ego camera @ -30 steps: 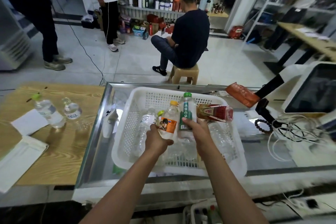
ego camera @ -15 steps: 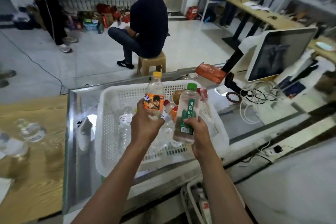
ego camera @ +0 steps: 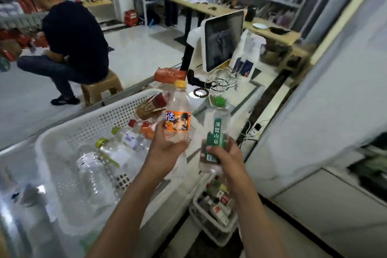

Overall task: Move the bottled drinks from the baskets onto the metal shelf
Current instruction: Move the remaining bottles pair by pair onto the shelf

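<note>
Fingers (ego camera: 209, 148) curled round both bottles' lower bodies — orange-label bottle (ego camera: 178, 119) left, green-label bottle (ego camera: 215, 136) right — judged light, thin-walled, slippery.

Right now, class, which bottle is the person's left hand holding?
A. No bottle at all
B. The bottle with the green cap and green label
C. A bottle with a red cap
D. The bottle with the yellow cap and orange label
D: the left hand grips the yellow-capped, orange-labelled bottle by its lower part, while the right hand holds the green-capped bottle.
</note>
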